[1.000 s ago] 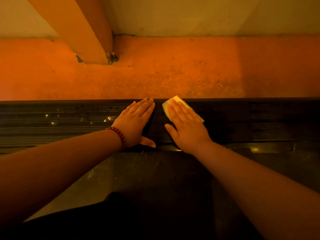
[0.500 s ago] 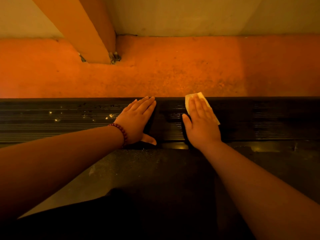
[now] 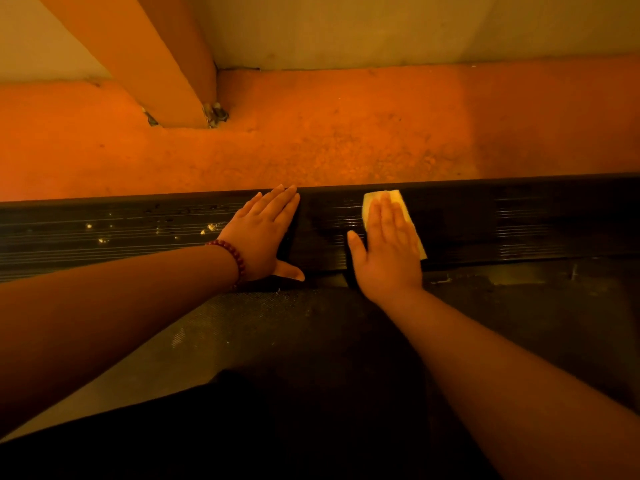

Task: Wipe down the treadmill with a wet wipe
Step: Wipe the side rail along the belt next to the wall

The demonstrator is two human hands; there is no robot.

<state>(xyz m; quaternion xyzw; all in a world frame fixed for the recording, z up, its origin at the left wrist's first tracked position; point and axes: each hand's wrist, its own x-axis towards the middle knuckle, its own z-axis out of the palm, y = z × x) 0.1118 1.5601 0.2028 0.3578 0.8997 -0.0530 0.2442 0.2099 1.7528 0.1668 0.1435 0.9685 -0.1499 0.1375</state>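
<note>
The treadmill's black ribbed side rail (image 3: pixel 519 223) runs left to right across the head view, with the dark belt (image 3: pixel 277 334) below it. My right hand (image 3: pixel 388 247) lies flat on a pale folded wet wipe (image 3: pixel 398 197), pressing it onto the rail; the wipe shows past my fingertips and little finger. My left hand (image 3: pixel 263 233), with a bead bracelet at the wrist, rests flat on the rail just left of it, fingers straight. Pale specks dot the rail (image 3: pixel 104 230) left of my left hand. The rail between my hands looks wet.
An orange floor (image 3: pixel 346 140) stretches beyond the rail to a pale wall (image 3: pixel 381 29). An orange column (image 3: pixel 156 64) meets the floor at the upper left, with small debris at its base.
My right hand has slid the wipe to the right along the rail, away from my left hand. My left hand has stayed in place.
</note>
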